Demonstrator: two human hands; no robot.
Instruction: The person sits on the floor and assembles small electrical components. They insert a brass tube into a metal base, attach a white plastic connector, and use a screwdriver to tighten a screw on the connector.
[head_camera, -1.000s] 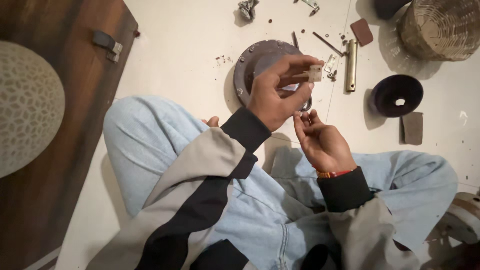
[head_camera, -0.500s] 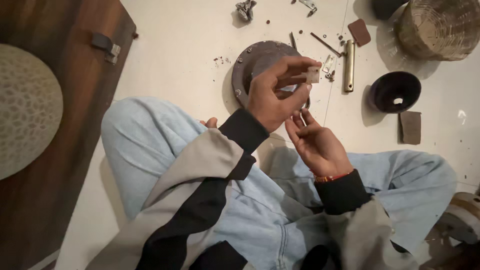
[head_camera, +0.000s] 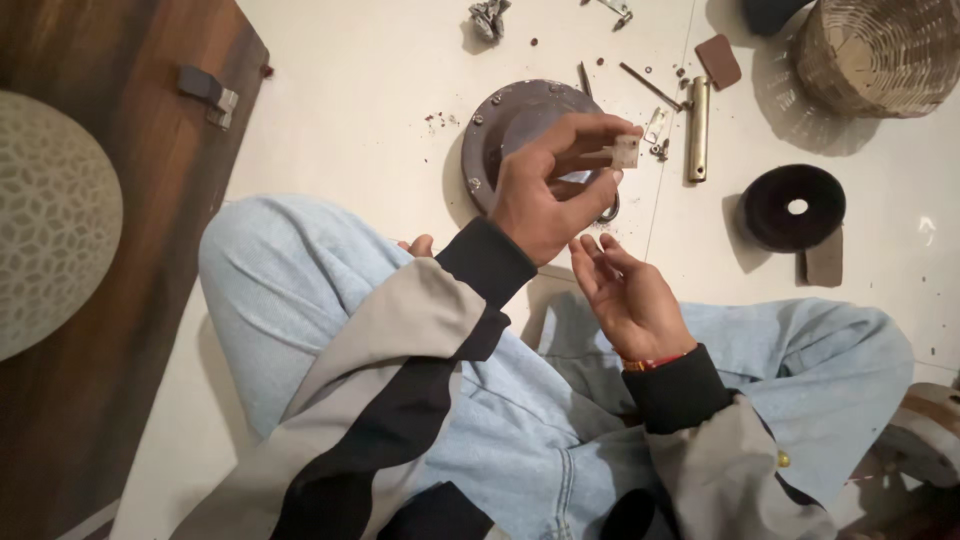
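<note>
A person is sitting cross-legged on a pale floor (head_camera: 350, 110). The left hand (head_camera: 545, 185) is pinching a small pale rectangular block (head_camera: 626, 151) between thumb and fingers, holding it up above a round metal flange plate (head_camera: 505, 120), seemingly for inspection. The right hand (head_camera: 632, 295) is resting open, palm up, just below, holding nothing. A brass rod (head_camera: 697, 128) and a black ring (head_camera: 793, 207) are lying nearby.

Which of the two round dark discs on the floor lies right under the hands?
The grey metal disc with bolts around its rim; the black ring lies apart, further right.
</note>
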